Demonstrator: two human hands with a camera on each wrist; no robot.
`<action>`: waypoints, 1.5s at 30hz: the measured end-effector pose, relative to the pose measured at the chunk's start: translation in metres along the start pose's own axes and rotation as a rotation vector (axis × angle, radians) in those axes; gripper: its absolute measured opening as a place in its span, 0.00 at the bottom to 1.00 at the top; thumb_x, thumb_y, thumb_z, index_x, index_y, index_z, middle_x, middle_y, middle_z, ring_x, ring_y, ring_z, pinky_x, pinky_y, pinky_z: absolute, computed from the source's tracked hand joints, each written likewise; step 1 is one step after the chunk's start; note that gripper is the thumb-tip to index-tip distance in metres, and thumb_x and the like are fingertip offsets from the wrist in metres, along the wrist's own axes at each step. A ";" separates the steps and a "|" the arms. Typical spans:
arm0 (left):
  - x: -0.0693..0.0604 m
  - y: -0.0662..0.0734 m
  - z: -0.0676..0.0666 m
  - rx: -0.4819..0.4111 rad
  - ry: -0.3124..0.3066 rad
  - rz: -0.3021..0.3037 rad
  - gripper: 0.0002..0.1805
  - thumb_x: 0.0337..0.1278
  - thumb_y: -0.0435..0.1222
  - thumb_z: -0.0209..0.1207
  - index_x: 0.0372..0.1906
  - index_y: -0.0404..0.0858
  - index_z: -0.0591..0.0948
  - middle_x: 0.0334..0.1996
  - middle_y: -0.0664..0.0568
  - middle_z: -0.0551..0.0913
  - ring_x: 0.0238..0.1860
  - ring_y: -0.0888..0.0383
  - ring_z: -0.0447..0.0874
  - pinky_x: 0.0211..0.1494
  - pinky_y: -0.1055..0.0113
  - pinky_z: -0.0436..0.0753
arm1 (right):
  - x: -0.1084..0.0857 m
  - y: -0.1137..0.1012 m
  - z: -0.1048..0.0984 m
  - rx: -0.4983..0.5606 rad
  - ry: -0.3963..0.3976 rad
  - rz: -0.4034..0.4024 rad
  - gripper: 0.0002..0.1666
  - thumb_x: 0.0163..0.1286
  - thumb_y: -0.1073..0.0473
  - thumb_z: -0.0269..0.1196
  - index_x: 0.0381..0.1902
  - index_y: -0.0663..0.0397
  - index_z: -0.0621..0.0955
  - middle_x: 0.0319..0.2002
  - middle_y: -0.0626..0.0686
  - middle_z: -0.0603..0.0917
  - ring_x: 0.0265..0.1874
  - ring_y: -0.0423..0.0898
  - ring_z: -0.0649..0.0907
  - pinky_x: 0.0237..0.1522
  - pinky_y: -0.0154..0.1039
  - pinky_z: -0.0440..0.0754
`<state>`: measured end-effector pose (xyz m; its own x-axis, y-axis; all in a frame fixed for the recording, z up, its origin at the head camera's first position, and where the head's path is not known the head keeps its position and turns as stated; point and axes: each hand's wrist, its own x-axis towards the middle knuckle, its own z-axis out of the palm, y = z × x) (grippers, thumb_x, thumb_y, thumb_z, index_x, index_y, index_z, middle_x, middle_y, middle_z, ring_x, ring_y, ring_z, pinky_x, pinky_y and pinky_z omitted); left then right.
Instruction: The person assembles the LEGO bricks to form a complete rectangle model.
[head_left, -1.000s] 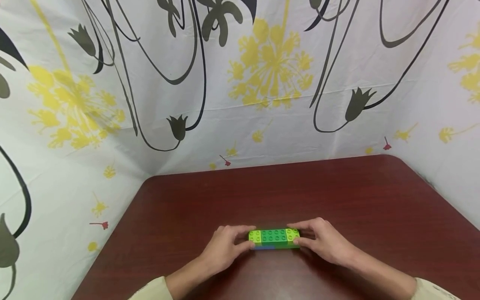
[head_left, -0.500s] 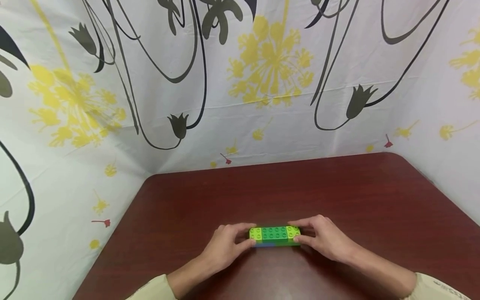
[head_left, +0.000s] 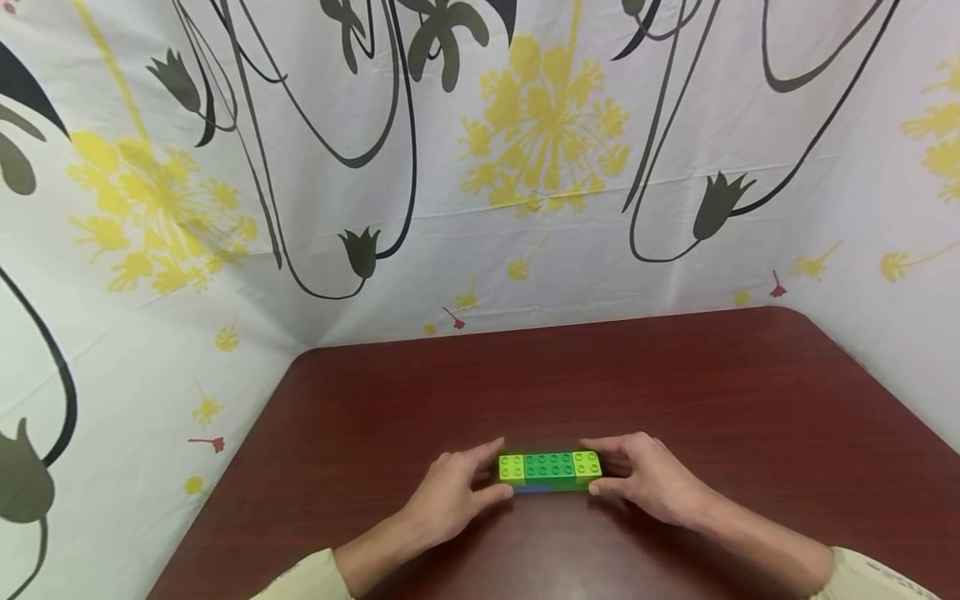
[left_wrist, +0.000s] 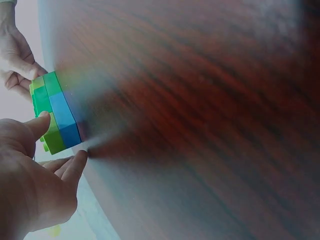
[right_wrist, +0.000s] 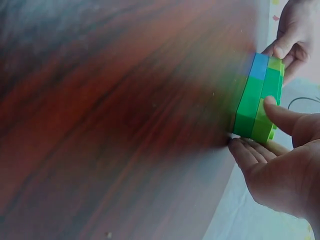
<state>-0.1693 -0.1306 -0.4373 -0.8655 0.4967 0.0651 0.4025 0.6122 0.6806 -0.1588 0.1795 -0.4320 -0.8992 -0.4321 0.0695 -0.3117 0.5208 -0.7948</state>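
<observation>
A short bar of stacked toy building bricks (head_left: 549, 469) lies on the dark red table. Its top layer has a green brick between two lime ones; a blue brick (left_wrist: 65, 117) and a green brick (right_wrist: 248, 104) form the lower layer. At the bar's left end is my left hand (head_left: 448, 498), thumb and forefinger spread apart around the corner. My right hand (head_left: 660, 483) is at the other end, its forefinger stretched behind the bar and its thumb by the front corner. Whether either thumb still touches the bricks, I cannot tell.
The reddish-brown tabletop (head_left: 570, 383) has rounded far corners. Behind it and along both sides hangs a white cloth (head_left: 420, 292) printed with yellow flowers and grey tulips.
Both hands have loosened from the bar's ends. The left forefinger has lifted away from the brick, and the right fingers have come slightly off. The bricks stay in place.
</observation>
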 end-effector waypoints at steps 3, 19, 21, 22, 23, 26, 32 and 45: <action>-0.002 0.001 0.002 -0.013 -0.001 -0.010 0.39 0.67 0.41 0.72 0.78 0.33 0.71 0.71 0.42 0.78 0.60 0.52 0.87 0.60 0.62 0.85 | 0.000 0.000 0.004 -0.030 0.012 -0.020 0.36 0.65 0.63 0.77 0.68 0.69 0.79 0.65 0.67 0.82 0.62 0.62 0.84 0.55 0.51 0.86; 0.001 0.005 0.009 0.051 0.069 0.010 0.32 0.63 0.32 0.73 0.71 0.33 0.79 0.60 0.43 0.87 0.53 0.58 0.90 0.53 0.64 0.88 | -0.002 -0.004 0.010 -0.051 0.067 -0.002 0.31 0.68 0.68 0.73 0.68 0.66 0.80 0.65 0.65 0.83 0.60 0.62 0.85 0.54 0.51 0.87; 0.001 0.006 0.008 0.033 0.072 0.013 0.31 0.64 0.32 0.73 0.70 0.33 0.79 0.58 0.43 0.87 0.52 0.57 0.90 0.54 0.64 0.88 | -0.002 -0.004 0.010 -0.043 0.072 -0.001 0.31 0.69 0.68 0.72 0.69 0.66 0.79 0.65 0.66 0.82 0.60 0.62 0.85 0.53 0.50 0.87; 0.001 0.007 0.006 0.025 0.072 0.013 0.30 0.64 0.32 0.73 0.70 0.33 0.79 0.58 0.43 0.88 0.52 0.57 0.90 0.54 0.63 0.88 | -0.002 -0.005 0.010 -0.033 0.077 0.005 0.31 0.69 0.69 0.72 0.69 0.67 0.79 0.65 0.66 0.82 0.60 0.61 0.85 0.53 0.49 0.87; 0.001 0.007 0.005 0.021 0.074 0.015 0.30 0.65 0.33 0.72 0.70 0.33 0.79 0.58 0.43 0.88 0.53 0.57 0.90 0.55 0.62 0.88 | -0.002 -0.005 0.010 -0.024 0.080 0.007 0.31 0.70 0.69 0.72 0.69 0.67 0.79 0.65 0.66 0.82 0.60 0.61 0.85 0.53 0.48 0.88; 0.002 0.008 0.002 0.012 0.083 0.017 0.30 0.67 0.34 0.72 0.71 0.33 0.79 0.59 0.44 0.87 0.55 0.56 0.89 0.57 0.58 0.87 | -0.001 -0.005 0.010 -0.002 0.103 0.024 0.31 0.70 0.69 0.71 0.70 0.67 0.79 0.64 0.67 0.82 0.59 0.59 0.86 0.50 0.44 0.88; 0.009 0.008 -0.003 -0.028 0.105 0.023 0.29 0.67 0.34 0.71 0.70 0.31 0.79 0.58 0.43 0.88 0.56 0.54 0.89 0.57 0.59 0.87 | 0.001 -0.007 0.008 0.008 0.169 0.037 0.30 0.72 0.67 0.71 0.70 0.65 0.79 0.63 0.65 0.84 0.57 0.56 0.87 0.50 0.41 0.88; 0.026 0.003 -0.014 -0.089 0.136 -0.047 0.26 0.70 0.35 0.69 0.68 0.32 0.81 0.57 0.45 0.88 0.55 0.54 0.90 0.54 0.62 0.88 | 0.014 -0.007 0.003 -0.017 0.252 0.063 0.27 0.74 0.60 0.71 0.66 0.67 0.82 0.58 0.64 0.87 0.54 0.55 0.89 0.49 0.46 0.88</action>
<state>-0.1942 -0.1244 -0.4235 -0.9177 0.3769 0.1256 0.3374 0.5727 0.7471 -0.1684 0.1676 -0.4271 -0.9644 -0.2027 0.1701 -0.2562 0.5539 -0.7922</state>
